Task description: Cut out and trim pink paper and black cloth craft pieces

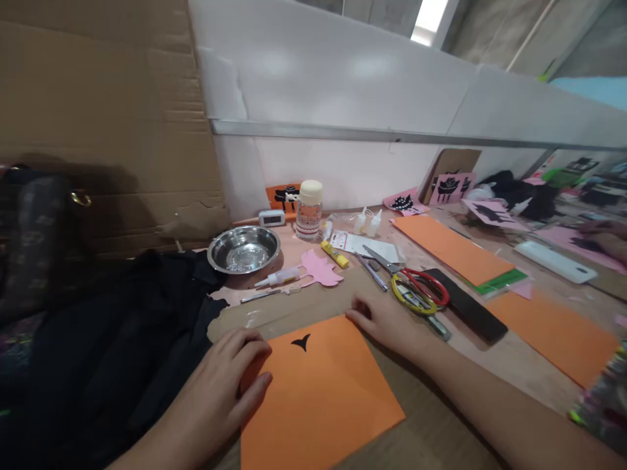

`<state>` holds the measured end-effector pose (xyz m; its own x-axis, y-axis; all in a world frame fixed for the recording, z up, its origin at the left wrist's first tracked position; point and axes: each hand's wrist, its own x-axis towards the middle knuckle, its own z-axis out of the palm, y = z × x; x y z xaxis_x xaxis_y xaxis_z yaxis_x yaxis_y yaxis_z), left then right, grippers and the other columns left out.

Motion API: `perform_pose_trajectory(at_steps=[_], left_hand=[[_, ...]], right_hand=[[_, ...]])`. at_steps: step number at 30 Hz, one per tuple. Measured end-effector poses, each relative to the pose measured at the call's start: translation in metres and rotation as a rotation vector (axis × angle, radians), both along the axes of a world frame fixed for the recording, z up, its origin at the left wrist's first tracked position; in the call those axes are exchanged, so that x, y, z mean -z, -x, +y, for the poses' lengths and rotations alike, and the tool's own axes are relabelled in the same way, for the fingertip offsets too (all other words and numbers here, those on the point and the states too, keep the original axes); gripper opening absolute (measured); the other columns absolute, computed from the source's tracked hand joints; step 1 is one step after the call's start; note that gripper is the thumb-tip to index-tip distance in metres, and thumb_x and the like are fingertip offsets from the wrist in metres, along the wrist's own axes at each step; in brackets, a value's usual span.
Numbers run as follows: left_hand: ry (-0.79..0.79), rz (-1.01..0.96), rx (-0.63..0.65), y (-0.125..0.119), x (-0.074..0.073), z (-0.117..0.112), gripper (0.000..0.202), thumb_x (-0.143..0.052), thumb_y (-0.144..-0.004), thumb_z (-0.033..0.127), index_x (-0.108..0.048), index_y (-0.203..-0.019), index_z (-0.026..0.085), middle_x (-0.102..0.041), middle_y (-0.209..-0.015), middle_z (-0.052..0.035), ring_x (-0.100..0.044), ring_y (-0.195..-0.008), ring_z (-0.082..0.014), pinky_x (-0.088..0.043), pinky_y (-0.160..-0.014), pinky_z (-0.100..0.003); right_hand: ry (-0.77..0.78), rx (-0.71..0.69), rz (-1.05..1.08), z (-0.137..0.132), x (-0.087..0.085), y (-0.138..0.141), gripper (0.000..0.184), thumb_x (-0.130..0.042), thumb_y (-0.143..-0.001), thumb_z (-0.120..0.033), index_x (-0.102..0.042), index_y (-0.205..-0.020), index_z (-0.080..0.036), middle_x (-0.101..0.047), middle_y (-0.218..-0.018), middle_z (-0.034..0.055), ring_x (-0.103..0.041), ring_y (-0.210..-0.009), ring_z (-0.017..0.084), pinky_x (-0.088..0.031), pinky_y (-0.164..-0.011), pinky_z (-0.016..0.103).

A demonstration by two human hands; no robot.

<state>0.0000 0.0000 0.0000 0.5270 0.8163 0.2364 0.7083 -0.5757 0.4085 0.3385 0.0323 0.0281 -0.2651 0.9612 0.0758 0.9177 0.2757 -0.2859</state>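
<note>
An orange sheet (318, 398) lies in front of me on brown cardboard, with a small black wing-shaped piece (302, 343) near its top edge. Over the sheet's left edge rests my left hand (230, 369), open, thumb and fingers apart. My right hand (375, 320) is at the sheet's upper right corner, its fingers curled inward and the thumb tip near the edge. Anything inside those curled fingers is hidden. Just right of it lie scissors (421, 290) with red and yellow handles, on top of a cutter knife (437, 327).
Behind the sheet are a metal bowl (243, 250), a glue bottle (277, 277), a pink cutout (319, 267) and a jar (309, 212). A dark bar (470, 310) and more orange sheets (450, 248) lie right. Dark cloth (122, 352) fills the left. Another person's hand (607, 238) shows far right.
</note>
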Motion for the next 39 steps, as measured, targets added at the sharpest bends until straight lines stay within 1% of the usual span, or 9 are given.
perform_pose_trajectory(at_steps=[4,6,8,11,18,22,26,31,39], left_hand=[[0.010,-0.014,0.004,-0.001,-0.002,0.000,0.021,-0.057,-0.094,0.033,-0.063,-0.113,0.026,-0.064,-0.119,-0.0087,-0.063,-0.112,-0.0276,-0.055,-0.093,-0.040],[0.010,-0.013,0.002,-0.002,-0.003,0.000,0.021,-0.057,-0.094,0.033,-0.063,-0.113,0.026,-0.064,-0.118,-0.0085,-0.063,-0.111,-0.0275,-0.055,-0.093,-0.040],[0.006,-0.013,0.002,-0.003,-0.003,0.000,0.020,-0.057,-0.093,0.032,-0.064,-0.111,0.026,-0.064,-0.117,-0.0084,-0.063,-0.111,-0.0279,-0.055,-0.093,-0.040],[0.023,-0.022,0.001,-0.003,-0.004,-0.002,0.020,-0.057,-0.093,0.030,-0.063,-0.111,0.026,-0.064,-0.117,-0.0082,-0.062,-0.113,-0.0279,-0.055,-0.094,-0.040],[0.069,-0.008,-0.016,-0.003,-0.007,-0.004,0.020,-0.056,-0.094,0.030,-0.062,-0.114,0.028,-0.062,-0.121,-0.0073,-0.061,-0.115,-0.0273,-0.054,-0.096,-0.041],[0.067,-0.005,-0.001,-0.002,-0.008,-0.003,0.022,-0.056,-0.095,0.029,-0.061,-0.116,0.028,-0.063,-0.120,-0.0078,-0.063,-0.112,-0.0266,-0.056,-0.092,-0.039],[0.050,0.007,0.007,-0.001,-0.008,-0.003,0.023,-0.057,-0.094,0.031,-0.062,-0.117,0.030,-0.065,-0.118,-0.0070,-0.066,-0.108,-0.0253,-0.058,-0.089,-0.036],[0.012,0.024,0.006,0.000,-0.008,0.000,0.024,-0.058,-0.094,0.033,-0.061,-0.117,0.032,-0.066,-0.118,-0.0040,-0.068,-0.106,-0.0228,-0.061,-0.087,-0.032],[-0.165,-0.005,0.025,0.004,-0.001,0.003,0.027,-0.064,-0.089,0.036,-0.063,-0.116,0.035,-0.071,-0.111,-0.0031,-0.072,-0.097,-0.0229,-0.064,-0.076,-0.028]], right_hand=[[-0.126,-0.021,-0.001,0.009,0.004,-0.002,0.033,-0.059,-0.097,-0.029,-0.059,-0.127,-0.015,-0.072,-0.107,0.0127,-0.069,-0.092,0.023,-0.053,-0.076,0.033],[-0.203,-0.089,-0.030,0.019,0.003,0.000,0.037,-0.058,-0.097,-0.026,-0.056,-0.133,-0.015,-0.063,-0.131,0.0188,-0.061,-0.119,0.028,-0.052,-0.093,0.041],[-0.271,-0.172,-0.068,0.031,0.002,0.003,0.036,-0.054,-0.099,-0.020,-0.056,-0.135,-0.016,-0.055,-0.144,0.0203,-0.048,-0.137,0.032,-0.043,-0.108,0.049],[-0.342,-0.292,-0.120,0.048,0.002,0.010,0.032,-0.046,-0.101,-0.013,-0.060,-0.130,-0.015,-0.057,-0.142,0.0208,-0.046,-0.138,0.033,-0.034,-0.114,0.057],[-0.478,-0.431,-0.126,0.061,-0.003,0.010,0.029,-0.043,-0.104,-0.017,-0.072,-0.108,-0.016,-0.075,-0.109,0.0149,-0.065,-0.108,0.028,-0.048,-0.103,0.051],[-0.611,-0.384,-0.051,0.041,-0.018,-0.012,0.024,-0.051,-0.101,-0.017,-0.070,-0.116,-0.016,-0.076,-0.114,0.0156,-0.066,-0.111,0.030,-0.052,-0.099,0.051],[-0.746,-0.373,0.065,-0.003,-0.029,-0.027,0.033,-0.063,-0.092,-0.007,-0.068,-0.121,-0.023,-0.079,-0.108,0.0079,-0.071,-0.104,0.023,-0.057,-0.093,0.041],[-0.738,-0.454,0.028,-0.045,-0.038,-0.032,0.030,-0.059,-0.095,-0.009,-0.069,-0.121,-0.021,-0.080,-0.104,0.0078,-0.071,-0.106,0.020,-0.056,-0.099,0.034],[-0.676,-0.523,0.037,-0.058,-0.054,-0.032,0.027,-0.052,-0.102,-0.017,-0.072,-0.118,-0.023,-0.082,-0.104,0.0064,-0.069,-0.117,0.017,-0.050,-0.112,0.028]])
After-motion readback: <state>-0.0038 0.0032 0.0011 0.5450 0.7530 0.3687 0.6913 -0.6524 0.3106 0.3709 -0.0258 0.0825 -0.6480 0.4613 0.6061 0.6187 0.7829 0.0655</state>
